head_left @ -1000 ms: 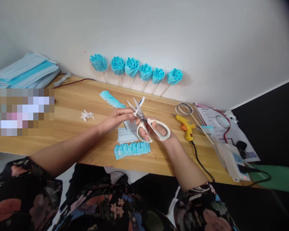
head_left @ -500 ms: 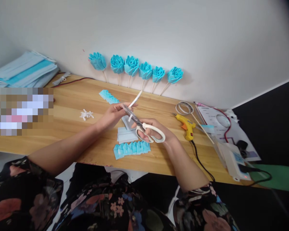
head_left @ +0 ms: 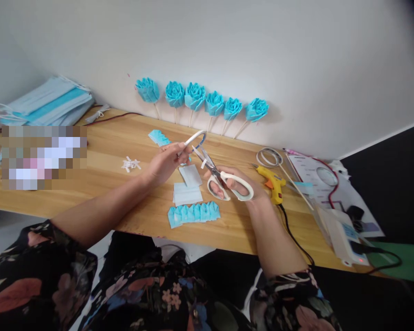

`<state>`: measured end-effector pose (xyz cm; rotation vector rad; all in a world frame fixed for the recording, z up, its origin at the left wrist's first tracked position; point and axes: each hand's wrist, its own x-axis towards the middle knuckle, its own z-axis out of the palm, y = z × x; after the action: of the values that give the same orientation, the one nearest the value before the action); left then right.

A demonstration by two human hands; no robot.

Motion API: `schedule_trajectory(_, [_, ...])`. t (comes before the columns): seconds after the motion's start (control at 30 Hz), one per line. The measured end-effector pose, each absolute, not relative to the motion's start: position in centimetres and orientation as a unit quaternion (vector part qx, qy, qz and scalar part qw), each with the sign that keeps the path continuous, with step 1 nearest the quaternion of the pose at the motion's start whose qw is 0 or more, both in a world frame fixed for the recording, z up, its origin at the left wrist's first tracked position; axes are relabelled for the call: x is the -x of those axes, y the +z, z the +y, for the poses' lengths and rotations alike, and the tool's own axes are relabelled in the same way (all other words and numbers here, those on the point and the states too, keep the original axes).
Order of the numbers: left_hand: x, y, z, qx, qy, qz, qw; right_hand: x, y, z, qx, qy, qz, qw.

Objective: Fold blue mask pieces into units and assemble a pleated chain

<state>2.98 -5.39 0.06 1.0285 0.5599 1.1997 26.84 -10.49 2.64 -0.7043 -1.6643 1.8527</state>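
My left hand (head_left: 163, 162) pinches a narrow roll of white tape (head_left: 195, 135), whose blue inner ring shows. My right hand (head_left: 255, 189) has its fingers through the white handles of a pair of scissors (head_left: 215, 171). The blades stand slightly apart and point at the roll, with a small white strip (head_left: 204, 163) clinging to them. Below the hands lie pale mask-fabric pieces (head_left: 187, 193) and a pleated blue strip (head_left: 193, 213). Another pleated strip (head_left: 158, 137) is partly hidden behind my left hand.
Several blue fabric roses (head_left: 195, 95) on sticks lean against the wall. Small white scraps (head_left: 130, 164) lie left of my hands. A yellow glue gun (head_left: 274, 183), a power strip (head_left: 345, 239) and papers are at right; stacked masks (head_left: 48, 103) are at back left.
My right hand has drawn the scissors rightward, away from my left hand, and the blades have parted slightly. The tape roll has turned to show its inner ring. The view has shifted a little.
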Motion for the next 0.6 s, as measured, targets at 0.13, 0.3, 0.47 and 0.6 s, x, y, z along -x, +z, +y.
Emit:
schedule_trajectory(0.13, [-3.1, 0.5, -5.6, -0.463, 0.517, 0.24, 0.678, -26.6, 2.6, -10.5, 0.284, 0.697, -0.608, 0.252])
schedule_trajectory(0.3, [-3.2, 0.7, -5.9, -0.48, 0.502, 0.234, 0.681, -26.7, 1.8, -10.1, 0.249, 0.696, -0.622, 0.259])
schedule_trajectory(0.47, [-3.2, 0.6, -5.9, -0.482, 0.501, 0.224, 0.683, -26.8, 1.5, -10.1, 0.239, 0.708, -0.613, 0.258])
schedule_trajectory(0.6, [-3.1, 0.6, -5.9, -0.483, 0.505, 0.213, 0.683, -26.7, 1.8, -10.3, 0.262, 0.707, -0.608, 0.248])
